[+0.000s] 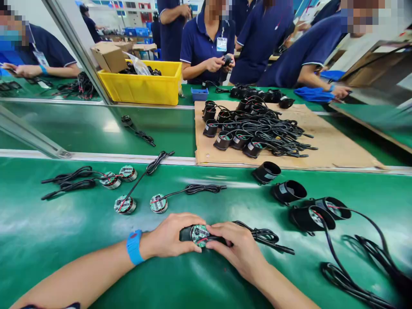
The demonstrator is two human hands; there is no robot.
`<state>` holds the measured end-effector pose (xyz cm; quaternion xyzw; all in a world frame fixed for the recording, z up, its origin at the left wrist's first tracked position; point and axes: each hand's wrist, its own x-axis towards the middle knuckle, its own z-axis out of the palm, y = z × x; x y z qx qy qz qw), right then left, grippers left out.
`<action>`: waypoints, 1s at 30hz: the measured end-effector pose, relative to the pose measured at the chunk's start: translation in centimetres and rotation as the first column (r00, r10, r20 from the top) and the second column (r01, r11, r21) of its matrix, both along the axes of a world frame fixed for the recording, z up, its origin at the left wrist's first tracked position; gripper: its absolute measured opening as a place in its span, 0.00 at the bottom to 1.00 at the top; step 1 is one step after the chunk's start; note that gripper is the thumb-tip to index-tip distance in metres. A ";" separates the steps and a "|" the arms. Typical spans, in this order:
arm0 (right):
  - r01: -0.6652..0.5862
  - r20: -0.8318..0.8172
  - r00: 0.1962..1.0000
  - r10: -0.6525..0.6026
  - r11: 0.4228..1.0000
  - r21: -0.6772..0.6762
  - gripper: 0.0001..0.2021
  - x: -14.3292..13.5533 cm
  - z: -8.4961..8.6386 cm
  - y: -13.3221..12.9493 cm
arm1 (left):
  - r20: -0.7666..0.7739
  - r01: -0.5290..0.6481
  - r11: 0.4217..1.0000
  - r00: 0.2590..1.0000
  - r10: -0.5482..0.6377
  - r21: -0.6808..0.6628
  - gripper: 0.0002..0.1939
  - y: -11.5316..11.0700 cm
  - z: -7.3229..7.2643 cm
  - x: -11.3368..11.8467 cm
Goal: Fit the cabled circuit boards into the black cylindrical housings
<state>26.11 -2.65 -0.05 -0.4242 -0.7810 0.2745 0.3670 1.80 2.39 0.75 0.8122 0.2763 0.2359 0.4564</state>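
Note:
Between both hands, low in the middle, is a round motor with a green circuit board point(199, 234) facing up. A black cylindrical housing point(184, 234) shows beside it on the left, largely covered by my fingers. My left hand point(167, 236), with a blue band at the wrist, is wrapped around that housing. My right hand point(240, 246) has thumb and fingers closed at the board's right edge, where the red and black wires come out. A bundled black cable point(265, 236) runs off to the right behind this hand. How deep the motor sits in the housing cannot be made out.
Several loose motors point(159, 204) with cables lie to the left. Black housings point(289, 191) stand at right, two with cables point(347, 274) trailing. Further back are cardboard point(347, 154) with wired housings, a metal frame post point(77, 47), a yellow bin point(141, 88) and co-workers.

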 end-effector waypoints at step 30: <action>0.133 -0.010 0.991 -0.133 0.990 0.056 0.21 -2.7 0.0 -0.1 | -0.090 -0.108 0.987 0.991 0.098 -0.120 0.43 -1.3 -1.9 0.3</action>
